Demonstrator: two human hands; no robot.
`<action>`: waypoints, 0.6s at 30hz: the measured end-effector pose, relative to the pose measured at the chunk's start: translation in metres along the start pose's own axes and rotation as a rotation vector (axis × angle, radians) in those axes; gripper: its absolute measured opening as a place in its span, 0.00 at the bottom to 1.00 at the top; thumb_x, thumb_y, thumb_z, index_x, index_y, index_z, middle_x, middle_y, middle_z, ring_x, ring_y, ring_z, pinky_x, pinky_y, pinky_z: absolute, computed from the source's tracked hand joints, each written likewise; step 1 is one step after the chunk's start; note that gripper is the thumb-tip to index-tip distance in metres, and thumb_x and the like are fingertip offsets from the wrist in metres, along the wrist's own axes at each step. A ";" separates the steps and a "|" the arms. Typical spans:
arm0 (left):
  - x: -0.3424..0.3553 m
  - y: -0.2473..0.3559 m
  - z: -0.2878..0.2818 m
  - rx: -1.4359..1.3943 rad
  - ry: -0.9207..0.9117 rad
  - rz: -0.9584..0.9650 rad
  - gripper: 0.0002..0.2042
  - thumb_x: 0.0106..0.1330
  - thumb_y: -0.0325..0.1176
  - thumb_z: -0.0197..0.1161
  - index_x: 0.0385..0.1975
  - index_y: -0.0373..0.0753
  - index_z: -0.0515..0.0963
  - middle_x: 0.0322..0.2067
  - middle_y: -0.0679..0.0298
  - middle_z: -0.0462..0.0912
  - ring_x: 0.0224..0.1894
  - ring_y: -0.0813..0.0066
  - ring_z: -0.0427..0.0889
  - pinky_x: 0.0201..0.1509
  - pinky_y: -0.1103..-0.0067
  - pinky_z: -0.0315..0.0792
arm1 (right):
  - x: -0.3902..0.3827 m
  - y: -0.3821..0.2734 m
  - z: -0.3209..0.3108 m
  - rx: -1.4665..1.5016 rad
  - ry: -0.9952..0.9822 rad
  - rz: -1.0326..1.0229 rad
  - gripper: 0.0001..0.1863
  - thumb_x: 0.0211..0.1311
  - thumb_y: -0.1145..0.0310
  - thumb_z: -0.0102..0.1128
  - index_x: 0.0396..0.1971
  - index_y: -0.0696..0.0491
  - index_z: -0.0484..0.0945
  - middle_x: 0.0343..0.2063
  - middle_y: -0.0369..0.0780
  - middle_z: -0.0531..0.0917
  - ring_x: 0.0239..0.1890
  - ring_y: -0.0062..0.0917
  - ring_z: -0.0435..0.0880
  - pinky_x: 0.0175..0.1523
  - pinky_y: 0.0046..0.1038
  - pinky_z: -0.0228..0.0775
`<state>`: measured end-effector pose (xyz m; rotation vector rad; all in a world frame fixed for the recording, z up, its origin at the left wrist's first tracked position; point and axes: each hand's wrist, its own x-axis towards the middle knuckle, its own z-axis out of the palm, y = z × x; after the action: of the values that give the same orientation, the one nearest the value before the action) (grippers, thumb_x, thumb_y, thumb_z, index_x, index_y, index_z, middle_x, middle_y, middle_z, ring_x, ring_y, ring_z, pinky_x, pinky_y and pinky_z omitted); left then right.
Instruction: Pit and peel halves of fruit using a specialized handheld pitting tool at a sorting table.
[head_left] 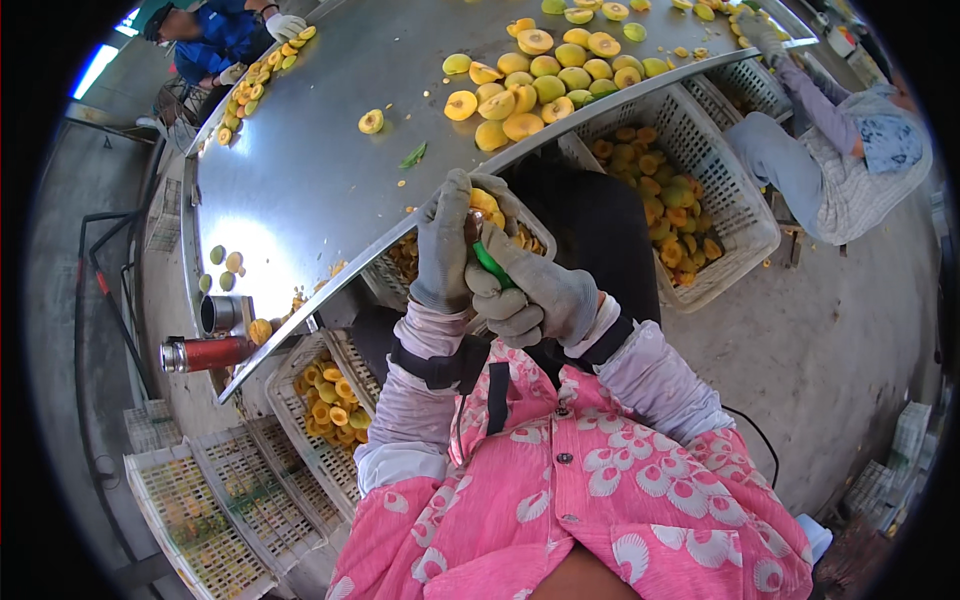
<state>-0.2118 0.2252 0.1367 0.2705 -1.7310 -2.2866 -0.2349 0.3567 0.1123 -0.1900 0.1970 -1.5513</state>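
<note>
In my gloved left hand (441, 240), at the table's near edge, is a yellow peach half (487, 206), with the fingers closed round it. My gloved right hand (540, 290) grips a green-handled tool (492, 262). The tool's metal end is up against the fruit and mostly hidden, so its exact kind does not show. Beneath both hands stands a crate (543, 236) with yellow fruit pieces in it. Just beyond, many peach halves (523, 126) lie in a cluster on the metal table (320, 130).
Crates of peach halves stand at my right (745, 245) and left (290, 400). Slatted crates (185, 510) sit lower left. A red thermos (208, 353) and steel cup (222, 314) are by the table's left corner. Co-workers sit at far left (225, 45) and right (850, 160).
</note>
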 end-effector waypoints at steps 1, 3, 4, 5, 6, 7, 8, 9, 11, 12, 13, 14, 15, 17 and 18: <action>-0.002 -0.003 -0.004 -0.092 0.024 -0.049 0.21 0.73 0.48 0.47 0.36 0.34 0.76 0.27 0.61 0.79 0.27 0.76 0.77 0.31 0.81 0.71 | 0.004 0.004 -0.004 0.046 0.004 -0.004 0.26 0.69 0.35 0.36 0.26 0.44 0.63 0.13 0.24 0.55 0.10 0.08 0.47 0.14 0.15 0.39; -0.007 -0.018 -0.018 -0.301 0.288 -0.144 0.21 0.73 0.51 0.47 0.37 0.36 0.75 0.26 0.61 0.79 0.24 0.76 0.76 0.28 0.81 0.71 | 0.016 0.013 -0.011 0.101 -0.040 0.016 0.26 0.68 0.35 0.36 0.26 0.44 0.63 0.13 0.24 0.55 0.10 0.08 0.47 0.14 0.15 0.39; -0.012 -0.040 -0.047 -0.209 0.384 -0.034 0.21 0.72 0.51 0.48 0.38 0.36 0.75 0.27 0.61 0.80 0.24 0.75 0.77 0.26 0.81 0.72 | 0.021 0.016 -0.015 0.144 -0.079 0.025 0.26 0.68 0.35 0.37 0.25 0.44 0.63 0.14 0.24 0.55 0.10 0.08 0.47 0.14 0.15 0.38; -0.021 -0.050 -0.081 -0.109 0.482 0.077 0.20 0.72 0.50 0.49 0.39 0.36 0.74 0.27 0.61 0.80 0.23 0.75 0.77 0.25 0.81 0.72 | 0.029 0.018 -0.020 0.115 -0.062 0.045 0.30 0.65 0.31 0.35 0.23 0.45 0.63 0.11 0.23 0.54 0.09 0.08 0.47 0.12 0.15 0.40; -0.034 -0.032 -0.093 -0.044 0.747 0.006 0.18 0.72 0.47 0.52 0.37 0.36 0.75 0.27 0.60 0.81 0.23 0.74 0.79 0.23 0.82 0.74 | 0.031 0.019 -0.028 0.125 -0.064 0.046 0.30 0.65 0.31 0.35 0.23 0.45 0.63 0.11 0.23 0.54 0.09 0.08 0.47 0.12 0.15 0.40; -0.055 -0.033 -0.131 0.065 0.881 0.121 0.14 0.71 0.42 0.55 0.37 0.35 0.77 0.28 0.60 0.81 0.24 0.75 0.80 0.24 0.83 0.75 | 0.034 0.020 -0.034 0.034 0.091 0.059 0.31 0.63 0.30 0.35 0.23 0.45 0.63 0.11 0.24 0.54 0.09 0.08 0.47 0.13 0.15 0.41; -0.072 -0.032 -0.158 0.289 1.072 0.206 0.11 0.69 0.36 0.57 0.38 0.32 0.78 0.28 0.59 0.81 0.25 0.75 0.80 0.27 0.82 0.76 | 0.035 0.020 -0.043 -0.056 0.258 0.065 0.31 0.62 0.29 0.36 0.23 0.45 0.63 0.11 0.24 0.54 0.09 0.08 0.48 0.13 0.15 0.42; -0.094 -0.028 -0.197 0.668 1.110 0.225 0.11 0.67 0.31 0.57 0.40 0.29 0.79 0.30 0.58 0.82 0.28 0.74 0.81 0.31 0.82 0.76 | 0.038 0.019 -0.051 -0.097 0.378 0.122 0.32 0.61 0.28 0.38 0.23 0.45 0.64 0.11 0.24 0.55 0.09 0.09 0.49 0.13 0.16 0.44; -0.107 0.008 -0.199 1.115 1.377 0.023 0.09 0.65 0.29 0.59 0.39 0.30 0.79 0.34 0.56 0.83 0.31 0.69 0.81 0.35 0.78 0.77 | 0.044 0.017 -0.046 -0.170 0.462 0.104 0.32 0.61 0.28 0.38 0.24 0.45 0.65 0.11 0.25 0.56 0.09 0.10 0.50 0.13 0.16 0.44; -0.100 0.017 -0.197 1.151 1.455 0.039 0.09 0.64 0.32 0.61 0.39 0.33 0.80 0.39 0.54 0.81 0.37 0.68 0.81 0.41 0.74 0.77 | 0.047 0.016 -0.041 -0.250 0.532 0.091 0.32 0.62 0.28 0.37 0.24 0.45 0.65 0.11 0.25 0.56 0.09 0.10 0.51 0.13 0.17 0.45; -0.087 0.013 -0.204 1.289 1.321 0.187 0.10 0.65 0.31 0.60 0.39 0.30 0.79 0.40 0.53 0.80 0.39 0.66 0.80 0.44 0.73 0.76 | 0.048 0.016 -0.044 -0.290 0.529 0.072 0.31 0.64 0.30 0.37 0.24 0.46 0.65 0.11 0.26 0.59 0.09 0.12 0.53 0.13 0.18 0.47; -0.064 0.013 -0.199 1.421 1.176 0.330 0.10 0.66 0.31 0.60 0.39 0.28 0.79 0.40 0.53 0.80 0.40 0.65 0.79 0.46 0.72 0.74 | 0.046 0.012 -0.043 -0.299 0.530 0.071 0.31 0.64 0.30 0.37 0.24 0.46 0.65 0.11 0.26 0.59 0.09 0.12 0.53 0.13 0.18 0.47; -0.037 0.007 -0.187 1.355 0.972 0.369 0.11 0.67 0.31 0.59 0.41 0.29 0.78 0.41 0.53 0.80 0.42 0.64 0.79 0.49 0.72 0.73 | 0.041 0.006 -0.043 -0.345 0.559 0.038 0.31 0.64 0.30 0.38 0.24 0.46 0.65 0.11 0.26 0.60 0.09 0.12 0.54 0.14 0.19 0.48; 0.030 -0.011 -0.160 1.179 0.632 0.400 0.14 0.70 0.36 0.56 0.47 0.31 0.77 0.44 0.54 0.81 0.45 0.64 0.79 0.52 0.72 0.72 | 0.029 0.002 -0.060 -0.391 0.664 -0.046 0.30 0.65 0.32 0.40 0.25 0.47 0.66 0.13 0.28 0.64 0.11 0.14 0.58 0.15 0.18 0.51; 0.062 -0.013 -0.137 1.049 0.571 0.283 0.16 0.70 0.38 0.56 0.49 0.32 0.77 0.47 0.53 0.80 0.47 0.64 0.80 0.53 0.72 0.73 | 0.020 0.003 -0.076 -0.424 0.663 -0.111 0.30 0.65 0.33 0.40 0.27 0.48 0.68 0.13 0.28 0.64 0.12 0.13 0.59 0.16 0.18 0.52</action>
<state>-0.2303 0.0837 0.0869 0.7130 -2.2341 -0.8076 -0.2508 0.3369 0.0378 -0.0096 1.0553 -1.6247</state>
